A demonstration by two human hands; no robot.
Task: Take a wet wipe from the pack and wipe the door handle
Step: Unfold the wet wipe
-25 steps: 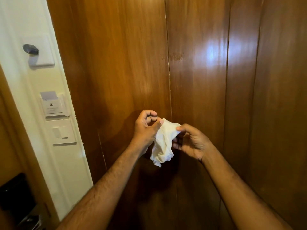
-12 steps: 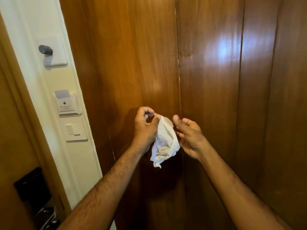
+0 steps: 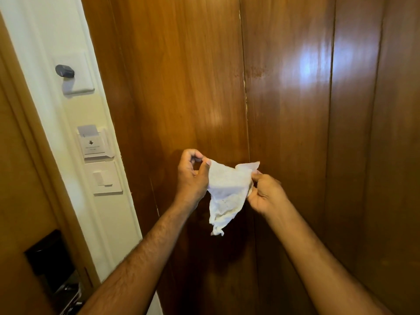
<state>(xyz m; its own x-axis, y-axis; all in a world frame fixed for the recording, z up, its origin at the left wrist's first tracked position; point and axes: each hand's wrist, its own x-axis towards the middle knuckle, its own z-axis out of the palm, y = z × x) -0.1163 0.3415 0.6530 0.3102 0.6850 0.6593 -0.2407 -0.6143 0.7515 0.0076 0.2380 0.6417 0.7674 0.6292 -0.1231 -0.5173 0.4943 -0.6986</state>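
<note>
At the lower left of the frame a dark lock plate [image 3: 48,260] was set into a tan door, with a metallic door handle [image 3: 69,292] partly seen below it. On the white wall strip [image 3: 45,37] further right, a dark knob [image 3: 64,70] was mounted on a pale plate at the upper left. Below it sat a key-card holder [image 3: 94,145] marked with a black down arrow; the small print under the arrow could not be read. A white switch [image 3: 105,178] was fixed beneath. Near the middle, before the glossy wooden panels [image 3: 181,76], the left hand [image 3: 192,180] was closed on the wet wipe [image 3: 227,189], thumb and forefinger pinched on its upper left corner. The wipe was stretched crumpled between both hands, its long axis hanging downward, its loose tip pointed to the lower frame. The right hand [image 3: 267,194] was clamped on the upper right edge.
</note>
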